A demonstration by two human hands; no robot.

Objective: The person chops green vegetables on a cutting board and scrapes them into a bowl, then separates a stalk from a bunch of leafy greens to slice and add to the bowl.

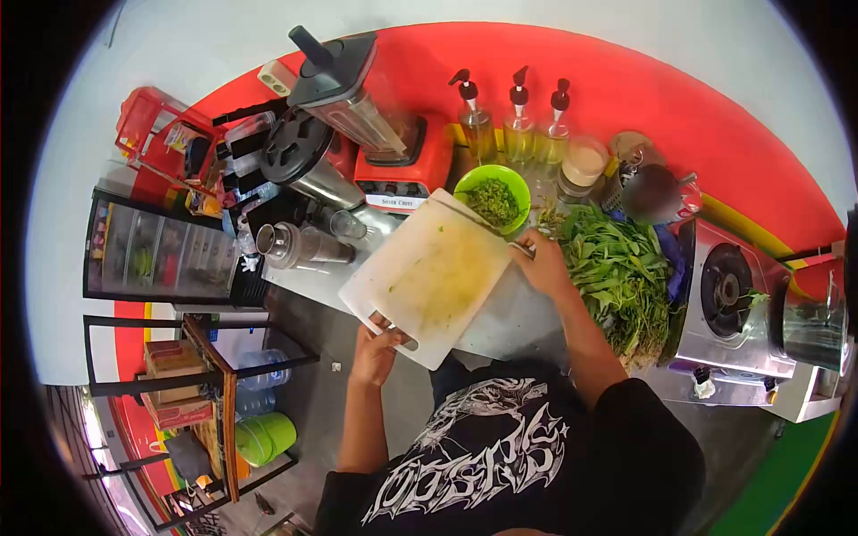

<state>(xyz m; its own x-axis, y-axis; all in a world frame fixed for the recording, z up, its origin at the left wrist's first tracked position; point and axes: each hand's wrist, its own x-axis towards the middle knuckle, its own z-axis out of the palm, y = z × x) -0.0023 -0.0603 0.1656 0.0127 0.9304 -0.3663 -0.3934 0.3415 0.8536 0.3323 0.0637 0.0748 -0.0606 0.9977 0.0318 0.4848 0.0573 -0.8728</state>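
My left hand [375,352] is closed on the handle end of a white cutting board [429,277], with fingers through its slot. The board is held over the metal counter, tilted, its far edge beside a lime-green bowl [524,186]. Greenish-yellow stains and a few green bits mark its surface. My right hand [542,264] grips a knife [474,217], whose blade lies along the board's far edge near the bowl. Chopped greens [492,203] fill much of the bowl. Right of my right hand lies a large pile of leafy stems [617,268].
A red blender [402,165] and a steel shaker [299,246] stand left on the counter [518,326]. Several pump bottles [518,129] and a jar [583,165] line the red wall. A gas stove [728,290] sits at right, a wooden shelf [214,402] lower left.
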